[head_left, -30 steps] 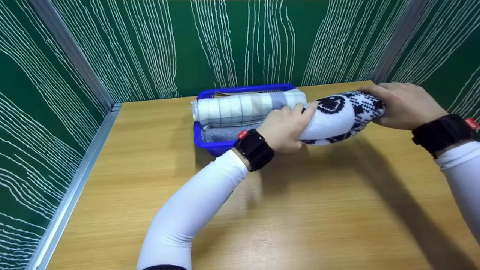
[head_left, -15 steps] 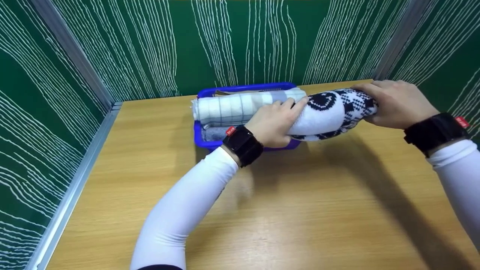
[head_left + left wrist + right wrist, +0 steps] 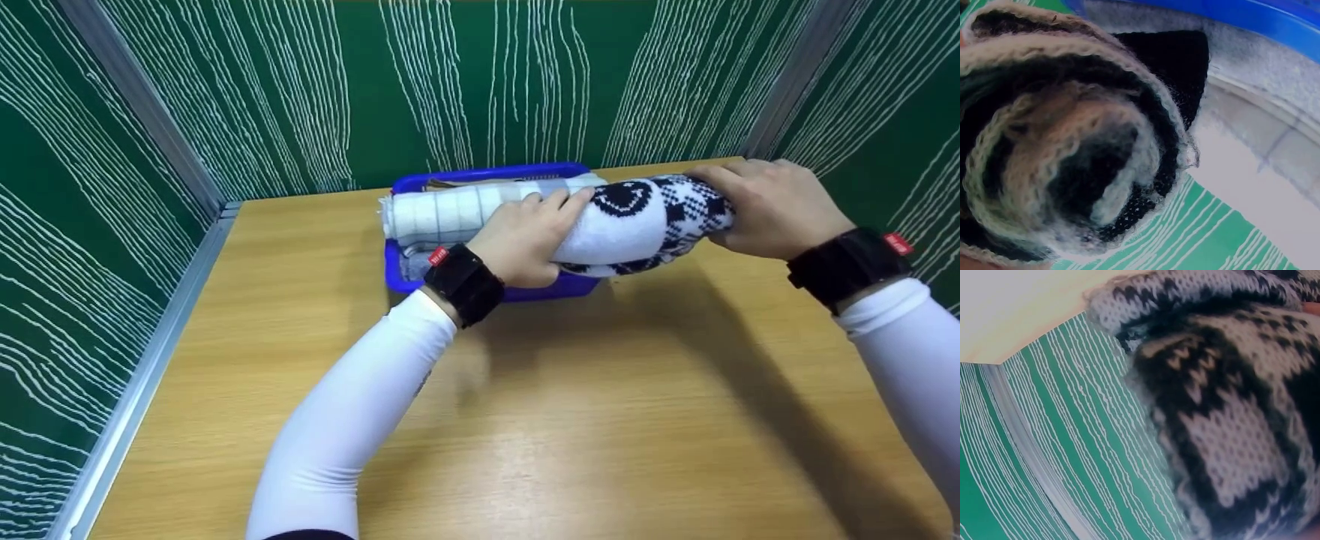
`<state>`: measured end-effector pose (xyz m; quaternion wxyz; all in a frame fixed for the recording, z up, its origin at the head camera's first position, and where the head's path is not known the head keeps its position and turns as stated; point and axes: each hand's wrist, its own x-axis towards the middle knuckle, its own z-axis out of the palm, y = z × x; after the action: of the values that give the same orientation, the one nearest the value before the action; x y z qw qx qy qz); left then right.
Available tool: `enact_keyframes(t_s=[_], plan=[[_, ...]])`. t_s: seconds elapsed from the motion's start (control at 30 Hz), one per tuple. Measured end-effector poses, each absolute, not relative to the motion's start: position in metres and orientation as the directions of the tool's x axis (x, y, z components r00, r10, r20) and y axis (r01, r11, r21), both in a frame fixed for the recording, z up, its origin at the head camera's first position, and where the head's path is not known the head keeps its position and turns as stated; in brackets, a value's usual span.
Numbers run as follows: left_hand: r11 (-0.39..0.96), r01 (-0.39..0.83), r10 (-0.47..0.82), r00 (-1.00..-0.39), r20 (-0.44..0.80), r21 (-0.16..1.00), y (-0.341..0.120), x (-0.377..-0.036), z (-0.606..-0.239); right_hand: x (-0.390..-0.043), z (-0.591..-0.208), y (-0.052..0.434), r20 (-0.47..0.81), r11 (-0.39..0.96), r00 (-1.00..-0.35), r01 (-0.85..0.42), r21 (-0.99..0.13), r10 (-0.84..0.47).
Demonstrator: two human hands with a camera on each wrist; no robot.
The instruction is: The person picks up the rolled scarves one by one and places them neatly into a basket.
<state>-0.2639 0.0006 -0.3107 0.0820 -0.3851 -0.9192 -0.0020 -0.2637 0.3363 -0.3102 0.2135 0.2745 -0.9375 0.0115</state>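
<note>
Both hands hold a rolled black-and-white knitted scarf (image 3: 619,232), one at each end. The left hand (image 3: 529,238) grips its left end above the blue basket (image 3: 574,286); the right hand (image 3: 776,210) grips the right end, out past the basket over the table. In the left wrist view the end of the knitted roll (image 3: 1072,163) shows its spiral layers. The right wrist view has the patterned knit (image 3: 1235,444) close up. Inside the basket lie a rolled white checked cloth (image 3: 442,214) and, in front of it, a grey cloth (image 3: 415,264), mostly hidden by the left hand.
The basket stands at the back of a wooden table (image 3: 525,420), near a green wall (image 3: 390,90) with white wavy lines. Something brown (image 3: 450,184) shows along the basket's back rim. Metal posts (image 3: 142,97) stand at the corners.
Both hands have moved left with the rolled scarf, bringing more of it over the basket. The basket and the cloths in it look unmoved.
</note>
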Motion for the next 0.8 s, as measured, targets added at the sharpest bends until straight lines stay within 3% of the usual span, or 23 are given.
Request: enact_keyframes(t_s=[0.43, 0.8], plan=[[0.707, 0.706, 0.700, -0.696, 0.163, -0.022, -0.019, -0.265, -0.304, -0.261, -0.311, 0.322, 0.471, 0.831, -0.707, -0.545, 0.113, -0.528], [0.709, 0.705, 0.688, -0.697, 0.200, 0.015, -0.036, -0.266, -0.304, -0.260, -0.311, 0.307, 0.483, 0.835, -0.709, -0.541, 0.096, -0.515]])
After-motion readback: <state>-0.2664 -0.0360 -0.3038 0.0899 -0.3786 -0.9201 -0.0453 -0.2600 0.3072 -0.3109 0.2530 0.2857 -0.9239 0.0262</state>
